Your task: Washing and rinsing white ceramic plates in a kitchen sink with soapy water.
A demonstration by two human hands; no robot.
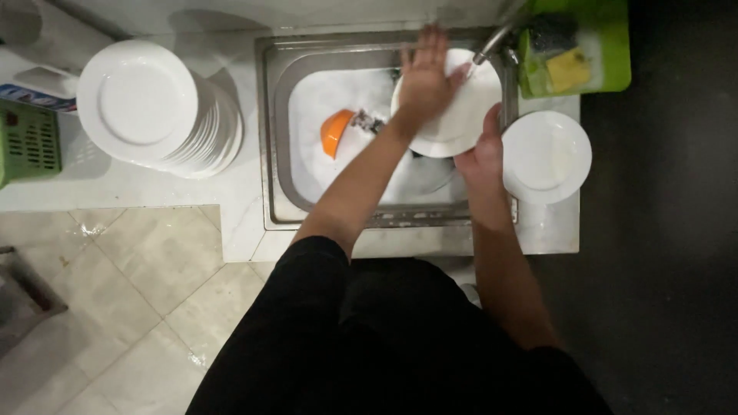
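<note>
- A green basket [27, 142] sat at the counter's left edge, and beside it a tall stack of white plates [154, 107] stood near the sink's left rim.
- In the steel sink [270, 138], foam filled the basin and an orange bowl [335, 132] lay tipped in the suds.
- The left hand [424, 77] lay open, palm flat on the white plate [453, 107], held over the basin's right side under the tap [496, 40].
- The right hand [483, 157] gripped that plate's lower rim; a firm pinch there looked wise, soap being slippery.
- One plate [547, 156] rested on the counter right of the sink, below a green tray [611, 54] with a sponge [567, 69].
</note>
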